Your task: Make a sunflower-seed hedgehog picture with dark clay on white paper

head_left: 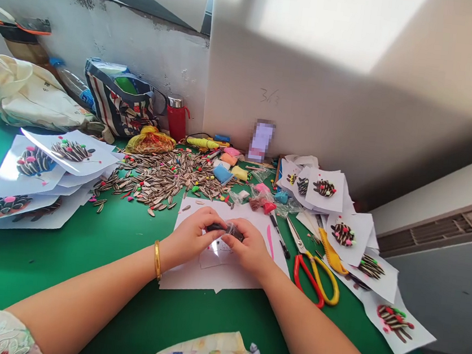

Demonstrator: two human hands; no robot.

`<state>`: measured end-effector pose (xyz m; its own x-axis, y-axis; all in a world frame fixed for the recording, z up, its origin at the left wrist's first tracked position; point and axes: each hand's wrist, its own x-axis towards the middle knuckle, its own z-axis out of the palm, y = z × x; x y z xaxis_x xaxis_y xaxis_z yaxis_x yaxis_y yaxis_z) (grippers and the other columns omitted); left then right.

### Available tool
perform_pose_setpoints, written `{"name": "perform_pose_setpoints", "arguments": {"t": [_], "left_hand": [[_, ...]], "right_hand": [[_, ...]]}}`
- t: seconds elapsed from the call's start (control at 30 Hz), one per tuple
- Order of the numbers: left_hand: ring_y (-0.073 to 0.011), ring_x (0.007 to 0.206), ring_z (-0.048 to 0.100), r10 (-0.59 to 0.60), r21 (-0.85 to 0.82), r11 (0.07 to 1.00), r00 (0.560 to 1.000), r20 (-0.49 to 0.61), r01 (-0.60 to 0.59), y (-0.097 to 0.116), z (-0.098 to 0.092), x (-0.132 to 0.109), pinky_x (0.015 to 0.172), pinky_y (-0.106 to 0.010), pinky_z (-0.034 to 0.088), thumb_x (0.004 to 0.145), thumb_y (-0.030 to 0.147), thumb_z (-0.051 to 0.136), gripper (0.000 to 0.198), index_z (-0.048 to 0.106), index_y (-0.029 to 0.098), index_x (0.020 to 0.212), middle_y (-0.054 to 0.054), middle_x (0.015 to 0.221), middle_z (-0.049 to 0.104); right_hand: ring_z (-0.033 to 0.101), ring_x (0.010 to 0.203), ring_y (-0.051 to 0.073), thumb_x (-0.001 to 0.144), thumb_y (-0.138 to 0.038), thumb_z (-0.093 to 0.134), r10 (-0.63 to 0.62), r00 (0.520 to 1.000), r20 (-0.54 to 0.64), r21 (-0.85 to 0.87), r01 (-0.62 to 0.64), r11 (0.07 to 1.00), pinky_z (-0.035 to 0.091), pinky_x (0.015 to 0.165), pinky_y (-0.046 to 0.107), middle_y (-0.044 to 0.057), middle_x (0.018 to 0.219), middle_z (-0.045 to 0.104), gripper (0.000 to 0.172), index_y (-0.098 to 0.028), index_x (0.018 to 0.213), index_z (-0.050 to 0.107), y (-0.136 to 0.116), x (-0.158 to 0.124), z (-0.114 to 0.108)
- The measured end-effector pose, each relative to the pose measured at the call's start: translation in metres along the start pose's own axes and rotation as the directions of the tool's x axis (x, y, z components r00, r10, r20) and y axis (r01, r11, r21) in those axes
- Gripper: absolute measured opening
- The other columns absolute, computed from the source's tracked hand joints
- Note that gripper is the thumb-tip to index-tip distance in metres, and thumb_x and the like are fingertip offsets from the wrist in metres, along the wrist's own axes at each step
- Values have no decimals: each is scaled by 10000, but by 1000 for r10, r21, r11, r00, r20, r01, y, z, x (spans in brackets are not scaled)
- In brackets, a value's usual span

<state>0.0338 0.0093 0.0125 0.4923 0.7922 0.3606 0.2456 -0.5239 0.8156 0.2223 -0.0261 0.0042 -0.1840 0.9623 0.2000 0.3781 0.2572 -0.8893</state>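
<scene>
Over white paper (pixel 182 276), my left hand (pixel 197 238) and my right hand (pixel 251 247) meet, fingertips closed in a pinch. Between them is a dark lump of modelling clay in clear plastic (pixel 234 231). My left fingers grip its dark end, and my right fingers grip the wrapped part. Under my hands lies a smaller sheet with a line drawing (pixel 215 255), partly covered. A black pen (pixel 279 236) rests right of my right hand. Beyond the paper, striped sunflower seeds (pixel 163 177) are spread in a loose heap.
Scissors with red and yellow handles (pixel 314 274) and a yellow utility knife (pixel 331 247) lie at right. Sheets bearing seed-and-clay hedgehogs are stacked at left (pixel 56 179) and right (pixel 361 231). Coloured clay packets (pixel 222 174), a red bottle (pixel 176 119) and bags (pixel 119 98) stand at the back.
</scene>
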Motion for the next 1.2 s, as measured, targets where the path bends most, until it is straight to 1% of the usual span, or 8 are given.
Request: {"name": "perform_pose_setpoints", "arguments": {"t": [0.1, 0.17, 0.33, 0.47, 0.63, 0.8, 0.97, 1.2], "left_hand": [[-173, 878, 593, 29, 9, 1000, 999, 31, -29, 2, -2, 0, 804, -324, 502, 878, 201, 612, 112, 691, 220, 954, -40, 924, 614], [-179, 899, 604, 24, -14, 1000, 1000, -12, -24, 3, -3, -1, 815, -327, 505, 873, 211, 622, 113, 687, 219, 965, -43, 942, 636], [-187, 888, 645, -114, -181, 980, 980, -161, 84, 5, -5, -2, 800, -331, 533, 847, 249, 663, 122, 648, 203, 959, -44, 948, 679], [-192, 917, 651, -111, -252, 966, 974, -200, 58, 8, -5, -2, 850, -350, 538, 833, 254, 682, 166, 657, 201, 989, -52, 970, 678], [-184, 842, 687, -141, -434, 899, 973, -180, 50, 13, -7, -2, 797, -347, 570, 854, 295, 678, 164, 649, 191, 978, -55, 976, 660], [-191, 887, 706, -175, -562, 826, 967, -186, 41, 14, -10, 0, 857, -354, 554, 837, 291, 718, 201, 615, 206, 988, -29, 999, 643], [-193, 873, 701, -258, -575, 807, 957, -136, 136, 12, -8, 2, 825, -336, 544, 763, 299, 789, 265, 600, 203, 923, -2, 908, 633], [-140, 837, 638, -307, -589, 792, 938, -159, 159, 8, -7, 3, 836, -321, 525, 720, 296, 815, 261, 605, 196, 838, 14, 915, 603]], "right_hand": [[579, 843, 194, 859, -440, 645, 11, 1000, -5, 11, -11, 1000, 445, 767, 329, 36, 898, 631, 254, -210, 964, 678, 1, 0, 0], [578, 844, 193, 862, -442, 637, 1, 1000, -24, 40, 0, 999, 446, 769, 324, 37, 897, 628, 255, -209, 958, 672, 2, 0, -1], [564, 809, 183, 864, -447, 631, -17, 996, -93, 81, 25, 996, 441, 748, 312, 28, 860, 605, 252, -205, 929, 662, 4, 2, -4], [549, 786, 177, 880, -444, 611, -28, 994, -107, 76, 37, 996, 434, 726, 302, 18, 823, 580, 237, -210, 892, 649, 5, 2, -4], [540, 772, 175, 890, -432, 594, -36, 994, -107, 20, 38, 999, 430, 716, 299, 15, 800, 572, 228, -213, 855, 646, 5, 3, -5], [571, 818, 190, 880, -445, 601, 6, 996, -92, 22, -4, 1000, 449, 754, 314, 29, 860, 615, 239, -217, 919, 663, 6, 2, -5], [589, 890, 208, 854, -457, 639, 8, 996, -89, 34, -5, 999, 460, 813, 336, 40, 919, 637, 262, -216, 953, 668, 6, 2, -5], [591, 986, 232, 818, -448, 668, 19, 993, -113, 71, -11, 997, 464, 890, 365, 61, 1028, 648, 319, -209, 1029, 647, 8, 2, -6]]}}
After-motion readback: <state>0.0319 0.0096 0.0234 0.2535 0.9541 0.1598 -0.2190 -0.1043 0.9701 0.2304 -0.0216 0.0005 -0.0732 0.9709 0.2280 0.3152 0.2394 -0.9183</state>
